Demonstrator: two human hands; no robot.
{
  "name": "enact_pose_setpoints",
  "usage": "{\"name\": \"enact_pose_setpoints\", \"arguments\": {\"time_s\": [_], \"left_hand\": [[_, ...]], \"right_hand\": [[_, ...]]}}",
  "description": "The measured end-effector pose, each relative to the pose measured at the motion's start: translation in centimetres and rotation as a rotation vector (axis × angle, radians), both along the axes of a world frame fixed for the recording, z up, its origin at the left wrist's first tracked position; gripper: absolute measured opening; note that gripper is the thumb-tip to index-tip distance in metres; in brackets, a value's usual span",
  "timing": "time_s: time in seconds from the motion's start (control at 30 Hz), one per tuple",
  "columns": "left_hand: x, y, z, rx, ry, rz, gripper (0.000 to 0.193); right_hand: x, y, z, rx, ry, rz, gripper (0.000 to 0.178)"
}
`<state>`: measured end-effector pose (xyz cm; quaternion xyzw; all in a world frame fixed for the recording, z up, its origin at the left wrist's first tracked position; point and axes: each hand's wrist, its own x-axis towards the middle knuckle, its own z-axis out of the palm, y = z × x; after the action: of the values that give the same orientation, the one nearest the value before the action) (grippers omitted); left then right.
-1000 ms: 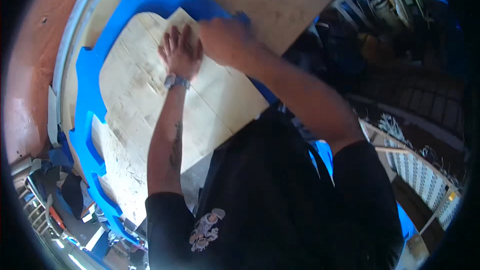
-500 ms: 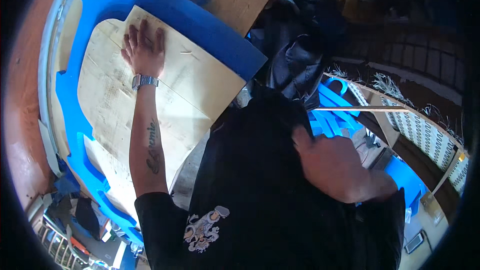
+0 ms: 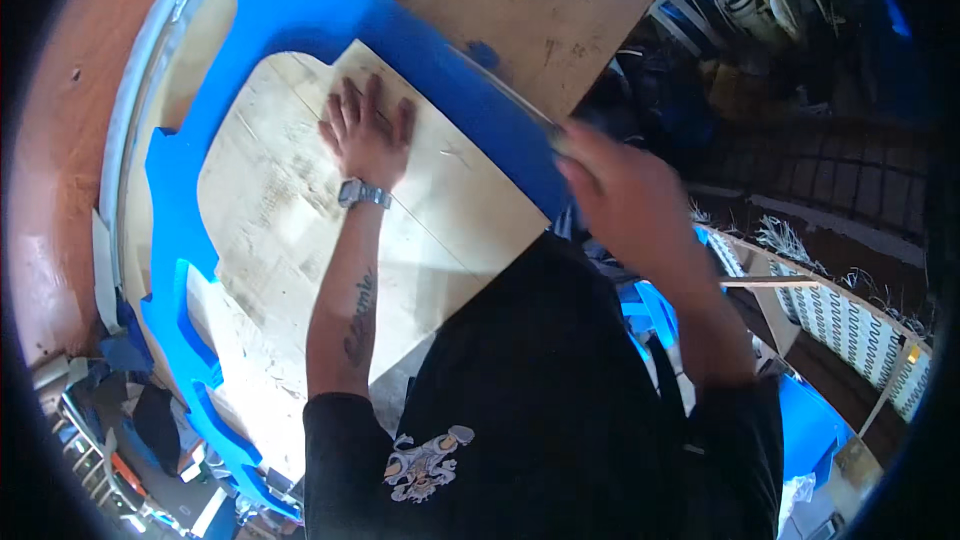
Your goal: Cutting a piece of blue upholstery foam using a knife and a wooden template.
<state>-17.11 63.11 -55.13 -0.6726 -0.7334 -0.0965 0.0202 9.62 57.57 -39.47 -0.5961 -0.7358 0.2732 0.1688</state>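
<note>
My left hand (image 3: 370, 140) lies flat with its fingers spread on a pale wooden board (image 3: 270, 175) with a notched, curved outline. Beneath that board is a blue foam sheet (image 3: 480, 115), which sticks out beyond its far edge and along the left side. At the foam's far right edge, my right hand (image 3: 630, 195) is closed on a long thin-bladed knife (image 3: 510, 93). The blade stretches up and left along the line where the foam meets the brown board. Motion blurs this hand, and its fingers hide the knife's handle.
A stained brown board (image 3: 530, 0) extends beyond the foam. Blue foam offcuts (image 3: 650, 315) lie to the right, by a wooden frame with zigzag springs (image 3: 850, 310). Clutter fills the lower left, beside a reddish-brown surface (image 3: 70, 160) along the left side.
My right hand has risen from in front of my body to the foam's far edge, where the knife now shows. The view has shifted; my left hand stays flat on the board.
</note>
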Motion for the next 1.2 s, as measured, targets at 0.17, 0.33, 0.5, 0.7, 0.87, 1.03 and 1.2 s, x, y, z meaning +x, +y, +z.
{"name": "enact_pose_setpoints", "arguments": {"time_s": [0.17, 0.33, 0.5, 0.7, 0.87, 1.03, 1.2], "left_hand": [[-4.4, 1.9, 2.4, -0.055, -0.019, 0.020, 0.062], [-7.6, 3.8, 3.0, -0.064, -0.094, 0.014, 0.060], [-8.3, 4.9, 2.0, -0.021, -0.100, -0.032, 0.061], [-7.0, 5.0, -0.2, -0.015, -0.074, -0.032, 0.063], [-5.8, 5.9, -2.6, -0.023, -0.094, -0.029, 0.064], [-5.3, 7.3, -3.0, -0.038, -0.118, -0.070, 0.064], [-8.4, 6.7, -1.6, -0.031, -0.030, -0.052, 0.065]], "right_hand": [[-13.3, 9.1, -4.0, 0.069, -0.091, 0.082, 0.028], [-18.3, 12.1, -4.1, 0.004, -0.132, 0.161, 0.031], [-19.0, 14.1, -4.1, -0.073, -0.164, 0.197, 0.031], [-14.5, 10.1, -3.1, -0.159, -0.300, 0.335, 0.030], [-7.3, 2.8, 1.4, -0.684, -0.529, 0.299, 0.033], [-3.7, -0.8, 5.1, -1.015, -0.641, 0.213, 0.029], [-2.5, 4.0, 8.5, -0.696, -0.569, 0.145, 0.023]]}}
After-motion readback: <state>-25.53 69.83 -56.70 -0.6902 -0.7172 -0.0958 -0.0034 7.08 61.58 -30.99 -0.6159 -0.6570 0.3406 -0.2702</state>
